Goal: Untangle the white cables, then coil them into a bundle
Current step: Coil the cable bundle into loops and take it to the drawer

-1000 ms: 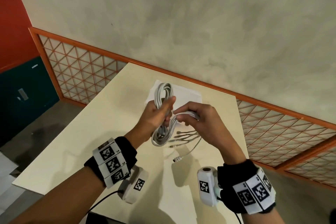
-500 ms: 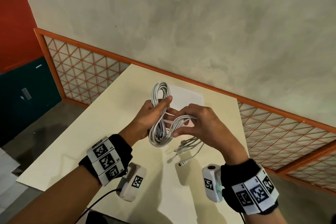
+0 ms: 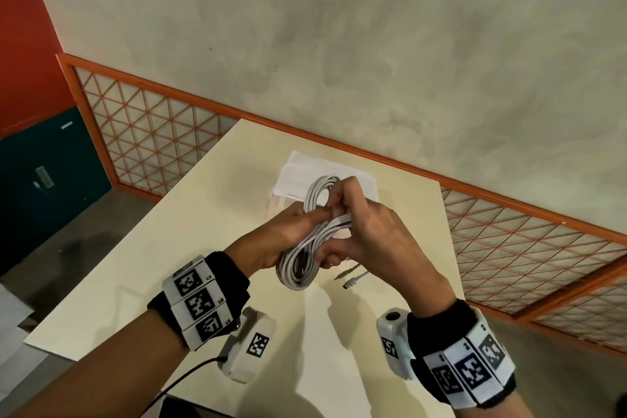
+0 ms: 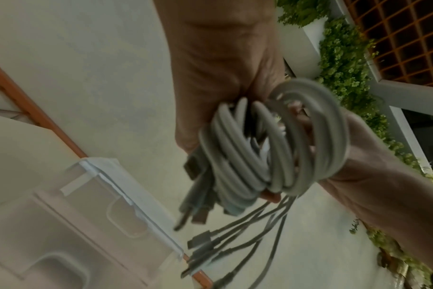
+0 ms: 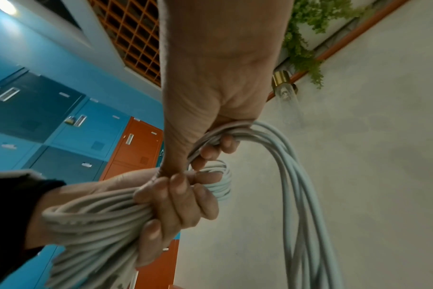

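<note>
The white cables (image 3: 298, 268) form a coil of several loops held above the cream table (image 3: 169, 248). My left hand (image 3: 288, 231) grips the coil around its middle, fingers curled round the strands (image 5: 181, 199). My right hand (image 3: 369, 227) sits right against it and holds a group of strands (image 5: 297, 176) that pass across the coil's waist. In the left wrist view the wound coil (image 4: 272, 146) fills the centre, with my right hand (image 4: 383, 185) behind it. Several loose ends with connectors (image 4: 203, 238) hang below, also visible as loose ends (image 3: 353, 276) under my right hand.
A flat white box (image 3: 325, 170) lies on the table beyond my hands, seen close as the white box (image 4: 87, 215) in the left wrist view. An orange lattice railing (image 3: 152, 132) and a grey wall border the table's far side. Blue and orange lockers (image 5: 62, 117) stand left.
My right hand has carried the loose strands in against the left hand and across the coil's middle. The hanging ends have grown shorter. The coil has tilted toward the right.
</note>
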